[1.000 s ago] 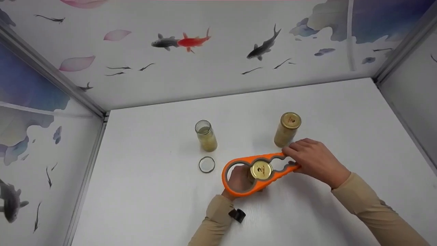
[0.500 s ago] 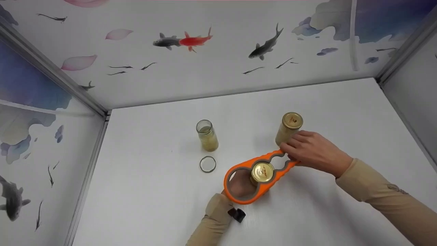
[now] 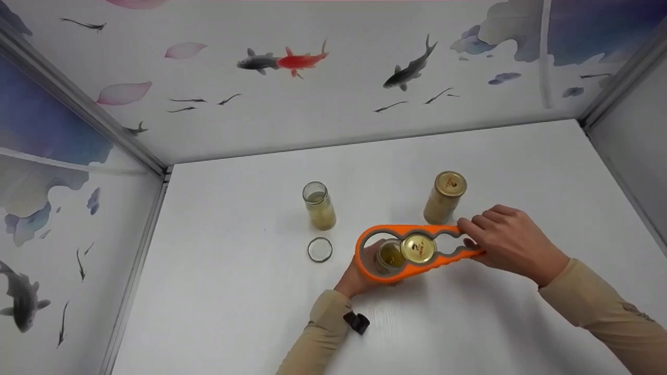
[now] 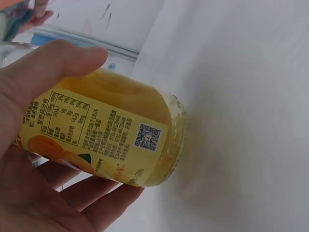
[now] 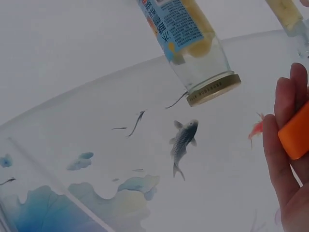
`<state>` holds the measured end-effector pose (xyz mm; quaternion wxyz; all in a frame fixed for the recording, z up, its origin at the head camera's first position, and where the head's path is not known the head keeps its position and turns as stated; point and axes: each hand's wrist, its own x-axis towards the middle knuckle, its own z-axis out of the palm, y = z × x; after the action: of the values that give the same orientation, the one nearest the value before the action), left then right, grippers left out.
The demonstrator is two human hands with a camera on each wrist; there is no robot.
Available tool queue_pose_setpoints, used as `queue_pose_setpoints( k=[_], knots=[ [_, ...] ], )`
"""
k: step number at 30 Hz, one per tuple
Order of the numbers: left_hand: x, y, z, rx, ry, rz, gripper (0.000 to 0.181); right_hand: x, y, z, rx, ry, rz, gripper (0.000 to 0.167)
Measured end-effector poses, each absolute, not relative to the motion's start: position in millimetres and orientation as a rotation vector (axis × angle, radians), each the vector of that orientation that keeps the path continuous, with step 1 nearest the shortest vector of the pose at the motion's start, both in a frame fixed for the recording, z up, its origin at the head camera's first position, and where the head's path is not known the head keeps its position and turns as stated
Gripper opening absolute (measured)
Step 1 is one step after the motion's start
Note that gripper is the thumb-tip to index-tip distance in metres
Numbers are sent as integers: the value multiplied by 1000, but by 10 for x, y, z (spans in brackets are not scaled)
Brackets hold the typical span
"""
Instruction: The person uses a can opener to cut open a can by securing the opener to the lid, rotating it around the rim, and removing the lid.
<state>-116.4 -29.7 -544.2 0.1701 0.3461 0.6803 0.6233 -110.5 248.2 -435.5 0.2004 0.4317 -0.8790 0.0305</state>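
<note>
My left hand [image 3: 357, 278] holds a glass jar [image 4: 96, 130] with a yellow label and orange fruit pictures, thumb on one side and fingers under the other. From above, the jar's mouth [image 3: 391, 255] is uncovered, with yellow contents inside. My right hand [image 3: 513, 245] grips the handle end of an orange jar opener [image 3: 417, 228] with grey inner edges. A gold lid [image 3: 418, 248] sits in the opener's middle opening, beside the jar's mouth. In the right wrist view, fingers [image 5: 285, 164] show against the orange handle [image 5: 297, 130].
An uncapped jar [image 3: 320, 208] of pale contents stands behind on the white table [image 3: 234, 260]. A loose lid [image 3: 320, 250] lies in front of it. At the back right stands a jar with its gold lid on [image 3: 444, 198], near my right hand. Printed walls enclose the table.
The opener swung down toward me, then came back up and shifted right. The gold lid has come off the held jar with it, and the jar's mouth now shows.
</note>
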Motion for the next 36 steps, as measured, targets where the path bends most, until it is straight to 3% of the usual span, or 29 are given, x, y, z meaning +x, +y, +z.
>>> queue_pose_setpoints(
  k=[2, 6, 10, 23, 36],
  knots=[
    [-1156, -362, -5480, 843, 2040, 1852, 59, -1052, 2537, -4389, 1163, -2477, 96, 43],
    [-1194, -414, -5501, 769, 2333, 1726, 58, -962, 2630, -4459, 1075, -2472, 142, 24],
    [-1264, -387, -5477, 703, 2475, 1588, 61, -886, 2684, -4530, 991, -2438, 172, 42],
    [-1475, -317, -5449, 430, 2620, 1430, 58, -722, 2774, -4757, 887, -2451, 243, 50],
    [-1722, -352, -5539, 241, 2449, 1648, 62, -603, 2783, -4924, 893, -2497, 218, 48]
  ],
)
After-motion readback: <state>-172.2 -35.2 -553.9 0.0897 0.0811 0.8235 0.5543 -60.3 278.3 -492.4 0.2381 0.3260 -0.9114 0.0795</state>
